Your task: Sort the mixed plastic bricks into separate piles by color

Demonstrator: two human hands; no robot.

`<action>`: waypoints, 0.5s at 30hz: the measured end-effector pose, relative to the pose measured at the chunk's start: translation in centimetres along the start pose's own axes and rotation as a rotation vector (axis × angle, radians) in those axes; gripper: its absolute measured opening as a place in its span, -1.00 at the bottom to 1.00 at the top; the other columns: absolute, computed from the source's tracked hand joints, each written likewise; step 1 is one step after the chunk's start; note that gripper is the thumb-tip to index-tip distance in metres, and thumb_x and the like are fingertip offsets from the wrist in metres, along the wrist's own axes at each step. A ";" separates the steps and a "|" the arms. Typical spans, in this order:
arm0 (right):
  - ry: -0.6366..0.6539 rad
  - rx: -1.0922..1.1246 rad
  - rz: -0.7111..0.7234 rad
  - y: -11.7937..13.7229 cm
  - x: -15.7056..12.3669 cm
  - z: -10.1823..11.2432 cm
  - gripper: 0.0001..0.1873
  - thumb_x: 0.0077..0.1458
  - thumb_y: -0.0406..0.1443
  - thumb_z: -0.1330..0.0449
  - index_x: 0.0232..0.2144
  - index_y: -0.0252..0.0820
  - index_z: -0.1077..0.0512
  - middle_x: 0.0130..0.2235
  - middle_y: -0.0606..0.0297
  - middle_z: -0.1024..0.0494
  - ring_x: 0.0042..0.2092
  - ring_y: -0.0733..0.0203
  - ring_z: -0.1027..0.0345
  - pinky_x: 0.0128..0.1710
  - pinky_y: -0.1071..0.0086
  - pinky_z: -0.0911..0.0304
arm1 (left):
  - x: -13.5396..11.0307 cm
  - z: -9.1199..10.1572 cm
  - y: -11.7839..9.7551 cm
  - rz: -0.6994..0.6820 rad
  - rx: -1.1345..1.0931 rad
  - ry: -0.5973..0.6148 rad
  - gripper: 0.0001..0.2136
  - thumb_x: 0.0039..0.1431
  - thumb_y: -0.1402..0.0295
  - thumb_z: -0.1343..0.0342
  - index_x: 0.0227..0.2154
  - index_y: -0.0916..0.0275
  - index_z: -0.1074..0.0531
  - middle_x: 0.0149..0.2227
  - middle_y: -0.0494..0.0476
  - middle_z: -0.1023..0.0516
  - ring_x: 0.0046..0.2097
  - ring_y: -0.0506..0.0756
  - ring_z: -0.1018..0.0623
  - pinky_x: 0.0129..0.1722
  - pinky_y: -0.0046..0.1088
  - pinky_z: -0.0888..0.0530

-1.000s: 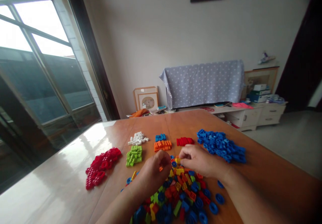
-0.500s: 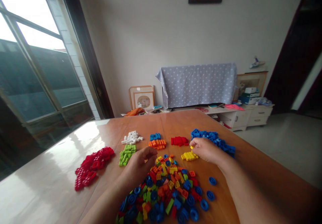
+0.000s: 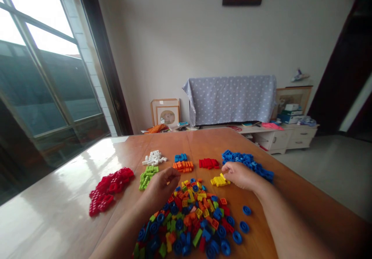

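My right hand (image 3: pixel 240 175) is at the small pile of yellow toy bricks (image 3: pixel 218 180). Its fingers are pinched at a single yellow brick (image 3: pixel 222 176), which stands tilted at the pile's top edge. Over the left side of a large mixed heap of bricks (image 3: pixel 194 216) hovers my left hand (image 3: pixel 164 183). Its fingers are curled together, and whatever may be between them is hidden. Behind the left hand lie light green bricks (image 3: pixel 148 175) and orange bricks (image 3: pixel 183 167).
Other sorted groups are white pieces (image 3: pixel 154 157), small blue bricks (image 3: pixel 180 157), red bricks (image 3: pixel 208 163), a blue pile (image 3: pixel 247 161) and dark red pieces (image 3: pixel 110 189). Loose blue wheel-like rings (image 3: pixel 244 227) lie right of the heap on the wooden table (image 3: pixel 209 138).
The yellow brick in my right hand has come down onto the yellow pile. My left hand stays nearly in place, still curled. The whole view has shifted slightly.
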State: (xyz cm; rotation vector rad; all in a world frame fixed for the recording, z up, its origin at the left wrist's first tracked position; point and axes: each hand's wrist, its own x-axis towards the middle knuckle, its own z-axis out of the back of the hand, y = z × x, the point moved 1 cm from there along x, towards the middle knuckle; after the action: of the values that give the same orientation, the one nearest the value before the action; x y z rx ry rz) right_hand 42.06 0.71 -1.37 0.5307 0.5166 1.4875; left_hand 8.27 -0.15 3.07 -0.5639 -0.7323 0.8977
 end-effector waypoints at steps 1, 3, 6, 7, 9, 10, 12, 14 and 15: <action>-0.008 -0.008 -0.004 -0.1 0.0 0.0 -0.77 0.04 -0.31 -0.19 -0.22 -0.21 -0.51 -0.41 0.33 -0.52 -0.42 0.28 -0.31 -0.49 0.47 -0.04 | 0.0 0.0 -0.1 -0.003 0.003 0.005 -0.80 0.25 0.23 -0.04 -0.32 0.23 -0.47 -0.38 0.04 -0.55 -0.35 0.03 -0.48 -0.38 -0.52 -0.35; -0.028 -0.031 -0.010 -0.4 0.1 0.2 -0.80 0.04 -0.32 -0.16 -0.26 -0.20 -0.52 -0.42 0.32 -0.54 -0.40 0.27 -0.33 -0.48 0.48 -0.04 | -0.1 -0.1 -0.2 -0.007 0.012 0.012 -0.81 0.25 0.24 -0.04 -0.31 0.22 -0.47 -0.37 0.04 -0.56 -0.34 0.04 -0.50 -0.36 -0.52 -0.36; -0.084 -0.056 -0.021 -0.7 0.2 0.9 -0.82 0.08 -0.33 -0.13 -0.31 -0.19 -0.52 -0.44 0.31 -0.56 -0.40 0.27 -0.34 -0.47 0.48 -0.05 | -0.1 -0.1 -0.3 -0.008 0.034 0.022 -0.81 0.25 0.24 -0.03 -0.30 0.22 -0.48 -0.35 0.05 -0.57 -0.32 0.05 -0.52 -0.34 -0.52 -0.37; -0.109 -0.056 -0.030 -0.8 0.2 1.2 -0.82 0.10 -0.32 -0.11 -0.32 -0.18 -0.52 -0.44 0.30 -0.56 -0.40 0.27 -0.35 -0.47 0.48 -0.05 | -0.1 -0.1 -0.3 -0.009 0.042 0.023 -0.81 0.25 0.24 -0.03 -0.29 0.22 -0.48 -0.35 0.05 -0.58 -0.32 0.05 -0.52 -0.33 -0.52 -0.38; -0.155 -0.050 -0.067 -1.1 0.1 1.8 -0.81 0.16 -0.30 -0.08 -0.35 -0.18 -0.50 -0.45 0.29 -0.57 -0.43 0.28 -0.35 -0.47 0.48 -0.05 | -0.1 0.0 -0.2 -0.010 0.059 0.020 -0.80 0.26 0.23 -0.02 -0.29 0.22 -0.48 -0.35 0.05 -0.57 -0.32 0.05 -0.52 -0.33 -0.52 -0.38; -0.173 -0.047 -0.095 -1.2 0.1 2.1 -0.80 0.18 -0.28 -0.07 -0.37 -0.18 -0.48 -0.46 0.28 -0.57 -0.45 0.29 -0.35 -0.48 0.48 -0.05 | 0.0 0.1 -0.2 -0.008 0.067 0.016 -0.79 0.26 0.23 -0.02 -0.29 0.22 -0.48 -0.35 0.05 -0.57 -0.32 0.05 -0.51 -0.33 -0.52 -0.38; -0.185 -0.041 -0.151 -1.4 -0.1 2.4 -0.78 0.21 -0.25 -0.06 -0.40 -0.18 -0.46 -0.47 0.28 -0.56 -0.51 0.32 -0.34 -0.49 0.47 -0.05 | 0.0 0.2 -0.1 -0.004 0.076 0.009 -0.78 0.26 0.22 -0.01 -0.29 0.22 -0.48 -0.37 0.04 -0.56 -0.34 0.04 -0.50 -0.33 -0.51 -0.37; -0.166 -0.029 -0.165 -1.5 -0.3 2.4 -0.77 0.22 -0.23 -0.07 -0.41 -0.19 -0.44 -0.50 0.27 -0.54 -0.56 0.32 -0.33 -0.49 0.46 -0.07 | 0.0 0.4 -0.2 -0.004 0.074 0.004 -0.78 0.26 0.21 -0.01 -0.29 0.22 -0.48 -0.38 0.04 -0.55 -0.35 0.04 -0.49 -0.34 -0.51 -0.37; -0.155 -0.024 -0.152 -1.4 -0.3 2.3 -0.77 0.21 -0.22 -0.08 -0.42 -0.19 -0.44 -0.52 0.27 -0.53 -0.57 0.31 -0.32 -0.48 0.45 -0.08 | 0.0 0.4 -0.2 -0.004 0.072 0.006 -0.77 0.26 0.20 -0.01 -0.30 0.22 -0.48 -0.39 0.04 -0.55 -0.35 0.04 -0.49 -0.34 -0.51 -0.37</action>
State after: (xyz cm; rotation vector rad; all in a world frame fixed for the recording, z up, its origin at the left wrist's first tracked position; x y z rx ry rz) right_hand 44.59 0.31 -0.45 0.5704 0.4076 1.2945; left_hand 8.06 -0.18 3.51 -0.5011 -0.6933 0.9144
